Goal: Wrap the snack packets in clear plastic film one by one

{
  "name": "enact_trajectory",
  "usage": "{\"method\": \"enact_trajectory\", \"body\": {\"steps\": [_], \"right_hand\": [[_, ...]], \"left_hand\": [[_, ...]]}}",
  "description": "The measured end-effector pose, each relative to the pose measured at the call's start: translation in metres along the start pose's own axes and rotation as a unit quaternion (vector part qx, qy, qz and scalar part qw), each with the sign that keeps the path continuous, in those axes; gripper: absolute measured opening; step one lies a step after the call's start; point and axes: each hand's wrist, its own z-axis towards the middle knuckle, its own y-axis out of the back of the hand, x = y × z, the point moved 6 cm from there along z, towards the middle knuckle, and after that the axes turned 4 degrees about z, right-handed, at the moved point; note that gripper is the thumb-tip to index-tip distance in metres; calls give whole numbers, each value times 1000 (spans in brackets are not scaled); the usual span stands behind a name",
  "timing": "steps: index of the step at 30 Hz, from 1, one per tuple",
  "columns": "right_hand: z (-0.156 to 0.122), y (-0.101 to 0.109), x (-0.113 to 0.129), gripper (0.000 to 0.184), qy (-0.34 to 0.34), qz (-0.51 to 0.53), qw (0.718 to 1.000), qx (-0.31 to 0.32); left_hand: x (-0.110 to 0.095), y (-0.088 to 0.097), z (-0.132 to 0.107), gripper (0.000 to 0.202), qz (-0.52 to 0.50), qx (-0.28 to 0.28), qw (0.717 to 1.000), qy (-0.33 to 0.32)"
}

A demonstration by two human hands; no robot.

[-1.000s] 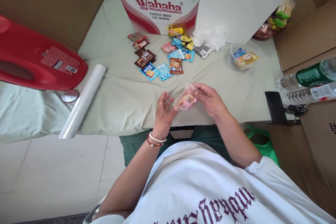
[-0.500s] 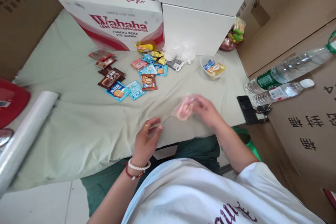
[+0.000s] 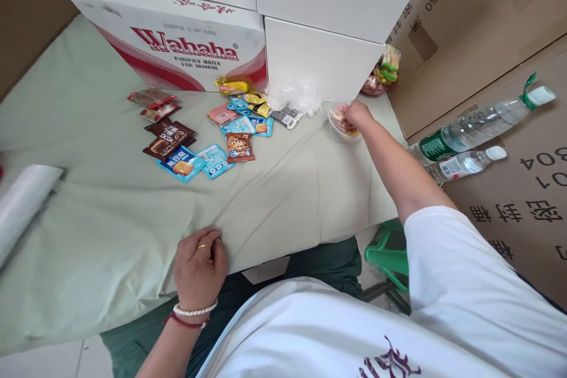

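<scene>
– How is the right arm [image 3: 394, 165] set?
– Nearly straight, stretched out to the clear tub [image 3: 348, 137], with the right hand [image 3: 358, 113] bent down over the tub's rim.
– And its fingers?
– Down at the pink packet [image 3: 340, 114], which is inside the tub; whether they grip it or have let go, I can't tell.
– The left hand [image 3: 201, 269]?
– Well apart from the tub, leftward and nearer, back upward, fingers curled in, at the bench's [image 3: 274, 207] edge.
</scene>
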Motion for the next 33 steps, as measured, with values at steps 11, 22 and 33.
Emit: {"method": "enact_trajectory", "body": {"steps": [11, 22, 33], "right_hand": [[-42, -8, 24, 35, 107, -401, 907, -69], [-39, -61, 107, 36, 227, -294, 928, -33], [-25, -115, 152, 32, 270, -265, 925, -33]], "left_hand": [[-7, -2, -6, 18, 46, -4, 998, -54], [-5, 11, -11, 26, -8, -38, 995, -97], [-7, 12, -11, 31, -26, -37, 995, -89]]}}
